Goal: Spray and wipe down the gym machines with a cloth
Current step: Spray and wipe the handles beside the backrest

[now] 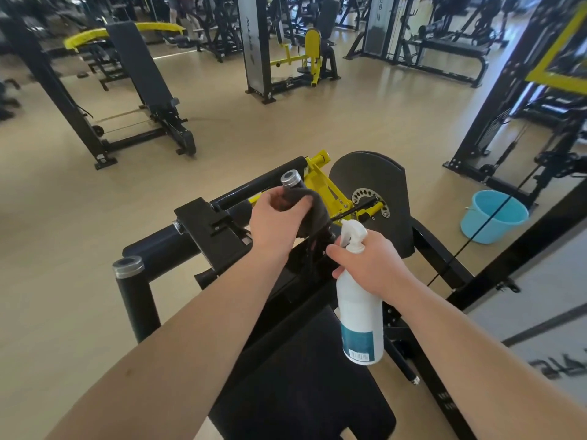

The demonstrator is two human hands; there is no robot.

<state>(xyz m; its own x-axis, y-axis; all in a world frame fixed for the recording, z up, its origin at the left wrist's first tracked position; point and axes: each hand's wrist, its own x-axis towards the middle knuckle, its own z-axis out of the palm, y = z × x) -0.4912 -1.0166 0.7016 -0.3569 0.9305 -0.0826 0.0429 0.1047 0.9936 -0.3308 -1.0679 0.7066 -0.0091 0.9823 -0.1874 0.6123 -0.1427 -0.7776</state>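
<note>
A black and yellow gym machine [219, 230] stands right in front of me, its black seat pad [301, 392] below my arms. My left hand [276, 220] grips a dark grey cloth [313, 214] wrapped around an upright black handle with a silver cap [290, 178]. My right hand [371, 262] holds a white spray bottle [360, 312] by the neck, its nozzle pointing left toward the cloth. A second capped handle [128, 266] stands at the lower left, untouched.
A light blue bucket [494, 215] sits on the wooden floor at the right, next to a black cable frame [495, 115]. An incline bench [143, 71] stands at the back left and more machines [286, 58] fill the far room. Open floor lies between them.
</note>
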